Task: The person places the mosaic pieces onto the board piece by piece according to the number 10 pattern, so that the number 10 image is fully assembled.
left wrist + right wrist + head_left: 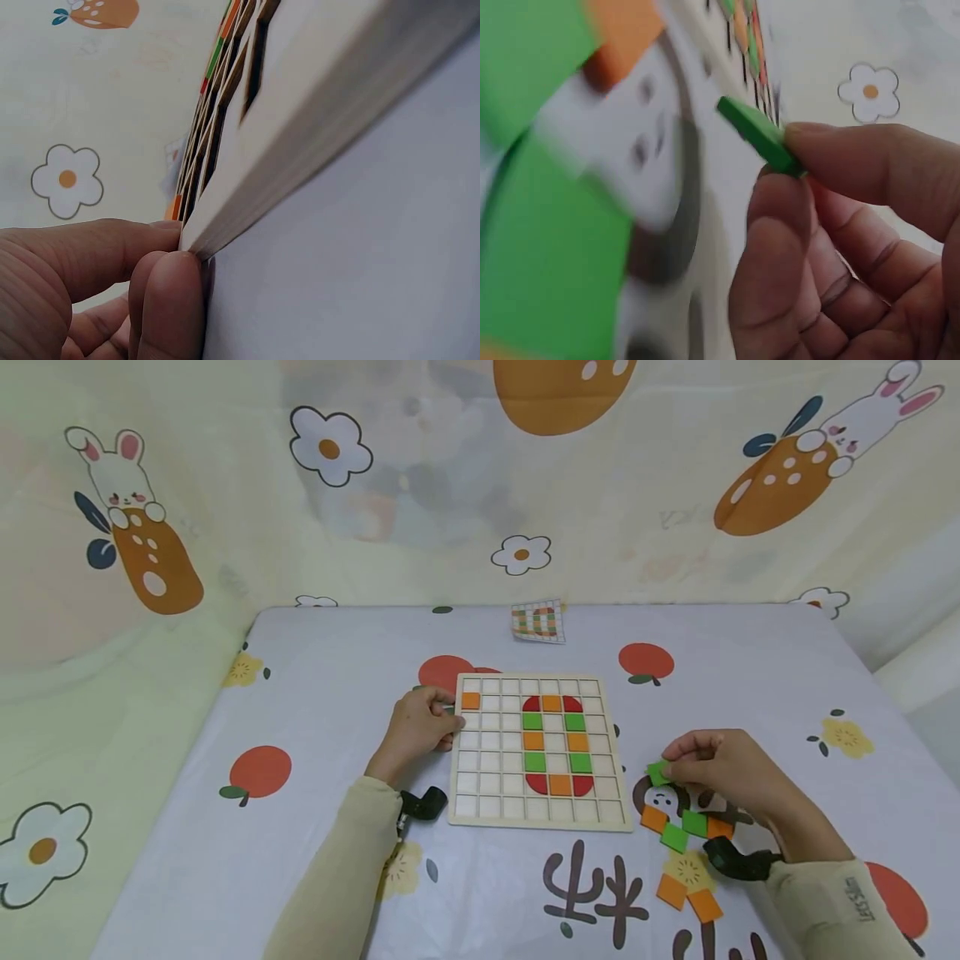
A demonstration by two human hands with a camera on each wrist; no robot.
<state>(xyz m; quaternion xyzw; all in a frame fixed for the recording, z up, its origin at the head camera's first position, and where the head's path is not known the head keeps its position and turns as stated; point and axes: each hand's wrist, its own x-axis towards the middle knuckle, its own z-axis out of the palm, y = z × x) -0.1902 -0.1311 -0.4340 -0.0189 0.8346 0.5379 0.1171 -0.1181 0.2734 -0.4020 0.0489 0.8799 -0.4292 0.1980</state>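
A pale wooden grid board (495,810) lies on the table, with red, orange and green tiles forming a ring on its right half. One orange tile (470,701) sits alone in a cell near its upper left corner. My left hand (420,727) holds the board's left edge between thumb and finger; the left wrist view shows the fingertips (169,274) right at that edge. To the right of the board, my right hand (723,768) pinches a green square tile (757,135) between thumb and fingers. Below it lie loose tiles, among them a green one (674,837).
Two orange tiles (705,906) lie nearer the front, below the right wrist camera (738,860). A small card with a coloured grid pattern (538,622) stands at the table's back edge. A printed cloth covers the table, and a printed curtain (420,527) hangs behind it.
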